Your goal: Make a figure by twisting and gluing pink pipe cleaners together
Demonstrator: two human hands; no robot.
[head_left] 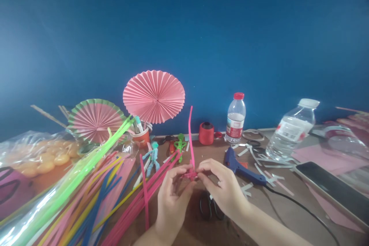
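Between my two hands is a pink pipe cleaner (190,134), its lower end bent into a small tangle and its long end pointing up. My left hand (174,192) pinches the tangle from the left. From the right, the fingertips of my right hand (220,184) close on the same tangle. Under my right hand lie black-handled scissors (205,205), partly covered. More pink pipe cleaners (135,207) lie beside my left wrist. Beyond my hands stand a green pipe-cleaner figure (180,146) and a light blue one (153,157).
Colourful pipe cleaners (95,203) and a bright green bundle (75,184) spread across the left. A blue glue gun (245,170) with a cord lies right, among paper strips. Behind are a water bottle (235,121), a red round object (206,133) and pink paper fans (154,96). A phone (334,188) lies far right.
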